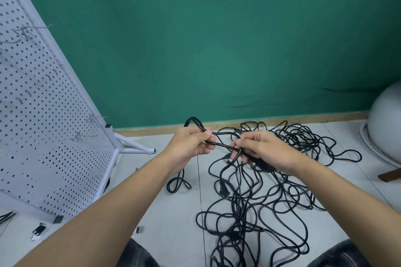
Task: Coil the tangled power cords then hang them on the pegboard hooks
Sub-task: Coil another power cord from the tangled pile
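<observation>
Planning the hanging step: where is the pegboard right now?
In the head view the white pegboard stands at the left edge, on the floor before the green wall, left of the left hand and the tangled cords.

The pegboard (43, 115) runs off the left edge, its upper hooks (26, 31) blurred. The cord (221, 146) is hidden inside the left hand (188, 147) and right hand (269, 151). The tangle (260, 206) leaves the bottom edge; a grey round thing (384, 128) is cut off at right

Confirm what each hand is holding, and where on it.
Both hold a black rubber-sheathed power cord along its length: left hand grips a folded loop, right hand pinches the stretch next to it.
</observation>
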